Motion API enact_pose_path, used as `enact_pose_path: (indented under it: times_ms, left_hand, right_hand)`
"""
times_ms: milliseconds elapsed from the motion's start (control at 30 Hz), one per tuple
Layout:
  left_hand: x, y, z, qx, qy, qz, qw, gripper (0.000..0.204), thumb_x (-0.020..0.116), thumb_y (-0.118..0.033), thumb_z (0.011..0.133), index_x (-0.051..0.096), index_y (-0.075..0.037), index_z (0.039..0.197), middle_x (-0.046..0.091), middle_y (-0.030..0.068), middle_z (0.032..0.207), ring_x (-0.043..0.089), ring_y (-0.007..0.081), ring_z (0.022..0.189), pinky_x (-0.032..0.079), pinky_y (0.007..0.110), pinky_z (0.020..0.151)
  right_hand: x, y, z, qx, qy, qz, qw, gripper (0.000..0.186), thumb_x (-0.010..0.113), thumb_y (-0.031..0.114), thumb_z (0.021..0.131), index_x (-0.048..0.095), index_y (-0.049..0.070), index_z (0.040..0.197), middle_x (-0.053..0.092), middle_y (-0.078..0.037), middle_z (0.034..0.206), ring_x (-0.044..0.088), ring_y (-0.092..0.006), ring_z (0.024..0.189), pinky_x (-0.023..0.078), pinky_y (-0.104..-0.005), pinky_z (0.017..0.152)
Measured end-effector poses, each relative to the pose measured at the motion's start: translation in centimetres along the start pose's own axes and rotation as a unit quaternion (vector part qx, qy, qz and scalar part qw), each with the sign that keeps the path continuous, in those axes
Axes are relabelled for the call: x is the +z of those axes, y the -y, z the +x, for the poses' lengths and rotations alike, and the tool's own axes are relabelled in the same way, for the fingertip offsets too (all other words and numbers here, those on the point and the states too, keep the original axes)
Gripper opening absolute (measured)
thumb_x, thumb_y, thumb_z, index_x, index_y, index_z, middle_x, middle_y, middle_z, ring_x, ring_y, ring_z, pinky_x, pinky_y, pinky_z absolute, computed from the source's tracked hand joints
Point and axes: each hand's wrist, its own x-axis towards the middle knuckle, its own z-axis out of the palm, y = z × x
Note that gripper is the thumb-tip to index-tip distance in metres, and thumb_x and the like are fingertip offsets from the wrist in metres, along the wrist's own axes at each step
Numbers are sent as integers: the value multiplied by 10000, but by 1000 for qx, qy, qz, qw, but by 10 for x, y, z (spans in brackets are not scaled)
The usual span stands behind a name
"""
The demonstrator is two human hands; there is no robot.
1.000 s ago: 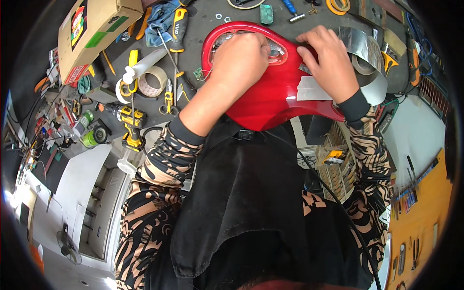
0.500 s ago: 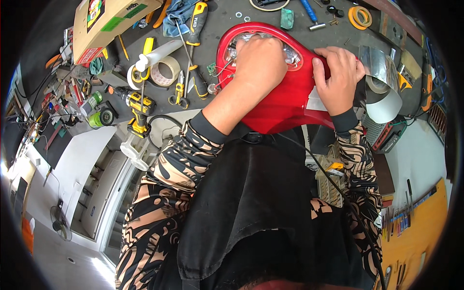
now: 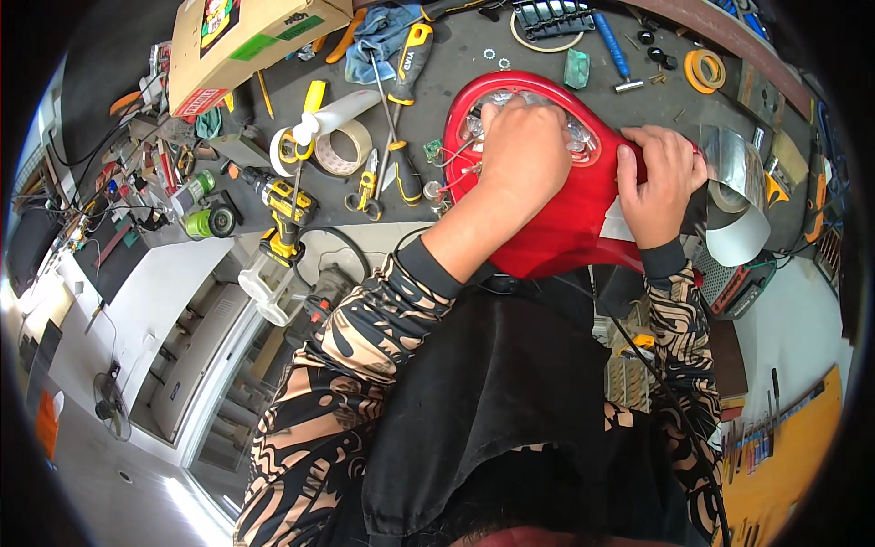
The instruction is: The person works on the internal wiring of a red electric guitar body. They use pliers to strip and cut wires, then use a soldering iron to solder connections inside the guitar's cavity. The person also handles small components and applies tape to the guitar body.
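Note:
A glossy red electric guitar body lies on the workbench in front of me. My left hand reaches into its oval cavity, lined with crinkled silver foil. The fingers are curled together, and their tips and anything between them are hidden. On the body's right part rests my right hand, thumb apart and fingers stretched toward the far edge. Beside the cavity, wires lead out to a small green circuit board and a round metal part. A pale rectangle sits near my right wrist.
Left of the guitar body lie a yellow drill, a tape roll, scissors and screwdrivers. A cardboard box stands far left. Beyond are a blue-handled hammer and yellow tape; a silver sheet is at right.
The whole view has shifted, so the bench, guitar body and both hands appear lower and further right. My left hand remains in the cavity and my right hand stays on the body.

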Motion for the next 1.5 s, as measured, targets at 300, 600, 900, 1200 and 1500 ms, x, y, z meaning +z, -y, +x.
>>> enact_pose_path:
  times_ms: [300, 600, 900, 1200, 1500]
  left_hand:
    - [0, -3, 1, 1, 7, 38, 999, 169, 787, -202, 985, 854, -57, 931, 812, 171, 947, 728, 363, 1106, 437, 563, 990]
    - [3, -2, 0, 11, -21, 36, 999, 184, 813, -217, 964, 855, -46, 912, 805, 182, 919, 726, 374, 1082, 440, 560, 996]
    - [3, 0, 2, 12, -9, 50, 999, 183, 823, -224, 954, 856, -49, 909, 811, 174, 924, 729, 370, 1082, 439, 565, 1011]
    - [-47, -7, -24, 67, -87, -83, 990, 117, 804, -145, 966, 792, -40, 915, 720, 68, 804, 640, 289, 886, 450, 457, 976]
    - [-98, -24, -100, 44, -28, -377, 925, 114, 782, -80, 1035, 734, 23, 1036, 740, 126, 967, 711, 246, 902, 565, 388, 853]
  right_hand:
    - [0, 2, 1, 11, 8, 9, 1000, 180, 756, 261, 1006, 791, 156, 1148, 734, -22, 1191, 636, -271, 1229, 324, -474, 1076]
    - [-1, 2, 2, 13, 14, 6, 1000, 192, 753, 263, 1010, 787, 153, 1164, 735, -24, 1203, 638, -270, 1238, 323, -471, 1076]
    - [3, 2, 2, 12, 13, 2, 1000, 190, 763, 262, 1004, 784, 158, 1162, 738, -20, 1208, 643, -264, 1245, 325, -471, 1081]
    - [-7, 7, 0, 16, 4, 17, 1000, 217, 770, 212, 1008, 771, 140, 1213, 739, -46, 1254, 647, -296, 1276, 366, -496, 1132]
    - [-92, 112, -18, 199, 38, 518, 831, 174, 748, 81, 1077, 717, 4, 1231, 721, -73, 1191, 698, -158, 1110, 558, -324, 1000]
